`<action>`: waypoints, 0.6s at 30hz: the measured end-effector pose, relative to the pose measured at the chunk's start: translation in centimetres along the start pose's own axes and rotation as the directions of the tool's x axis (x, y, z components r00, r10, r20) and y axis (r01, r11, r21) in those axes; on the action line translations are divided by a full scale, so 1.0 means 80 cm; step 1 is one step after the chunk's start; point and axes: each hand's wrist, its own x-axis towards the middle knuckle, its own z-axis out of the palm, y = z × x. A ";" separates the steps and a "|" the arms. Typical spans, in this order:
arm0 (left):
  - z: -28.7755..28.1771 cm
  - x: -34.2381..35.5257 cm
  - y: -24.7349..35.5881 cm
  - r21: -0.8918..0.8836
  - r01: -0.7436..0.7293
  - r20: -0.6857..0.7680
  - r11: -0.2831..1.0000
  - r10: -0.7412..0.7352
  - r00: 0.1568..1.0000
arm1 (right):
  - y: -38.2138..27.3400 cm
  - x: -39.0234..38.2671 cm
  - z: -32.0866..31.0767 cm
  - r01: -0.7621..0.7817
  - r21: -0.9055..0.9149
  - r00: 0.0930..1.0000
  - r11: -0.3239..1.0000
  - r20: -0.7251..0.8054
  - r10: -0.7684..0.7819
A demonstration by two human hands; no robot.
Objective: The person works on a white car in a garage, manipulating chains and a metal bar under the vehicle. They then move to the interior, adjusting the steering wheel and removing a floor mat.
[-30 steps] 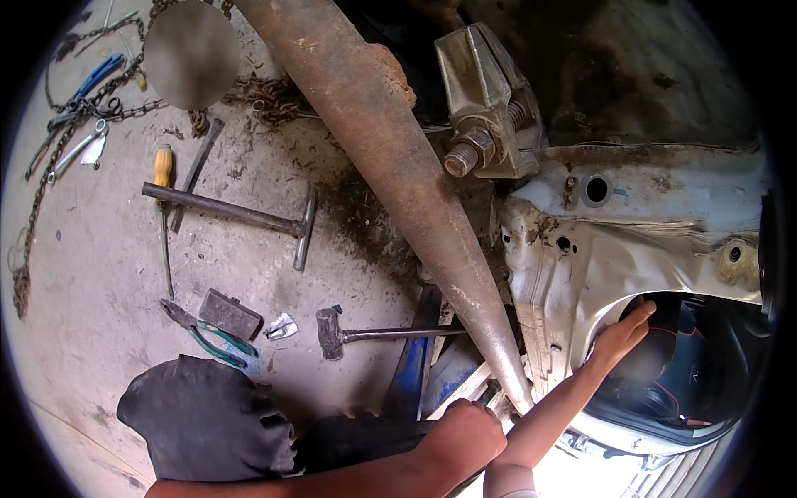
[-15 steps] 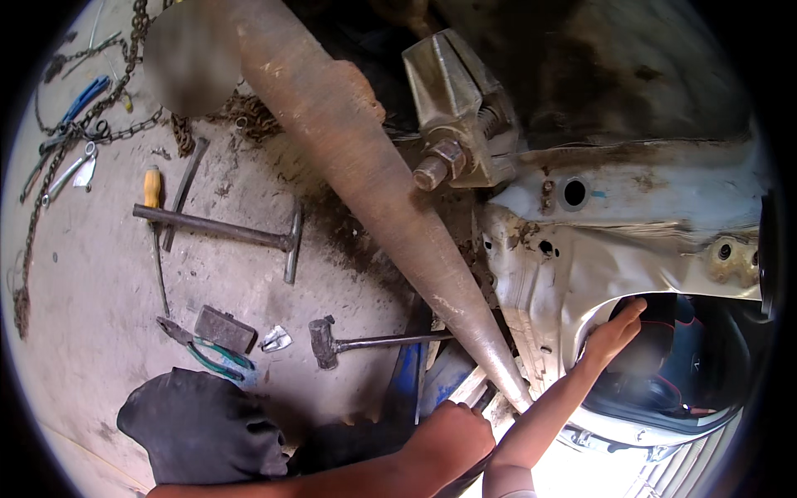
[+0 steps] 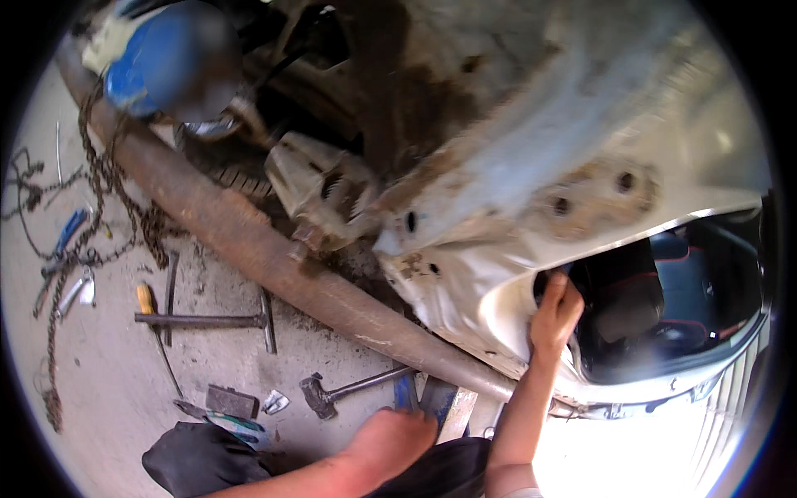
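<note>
My right hand is closed on the rim of the opening in the battered white car body, its fingertips partly hidden. Seats with red piping show through that opening. Low in the picture my left hand makes a fist over my dark trousers; its inner side is hidden, so I cannot tell whether it holds anything. Beyond it a long rusty pipe slants across, from the upper left to beside my right forearm. A bolted metal clamp grips the body's damaged edge, against the pipe.
On the concrete floor lie a hammer, a T-shaped steel bar, a yellow-handled screwdriver, green-handled pliers and a dark metal block. Rusty chains hang at the left, near a rounded blue thing, partly blurred.
The whole view has shifted, bringing the blue thing into sight. My right hand's fingers, stretched over the opening's rim before, are now curled. My left fist stays low, near the trousers.
</note>
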 end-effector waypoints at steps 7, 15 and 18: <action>-0.013 0.000 -0.022 0.033 0.039 -0.050 0.999 -0.037 0.998 | -0.007 0.012 -0.023 -0.015 -0.011 0.999 1.000 0.042 0.016; -0.168 0.076 0.079 0.518 -0.169 -0.196 0.838 0.308 0.931 | 0.035 0.040 -0.047 0.195 0.073 0.922 0.978 0.327 -0.208; -0.244 0.125 0.139 0.762 -0.199 -0.213 0.616 0.529 0.821 | 0.048 0.040 -0.055 0.145 0.111 0.931 0.983 0.321 -0.173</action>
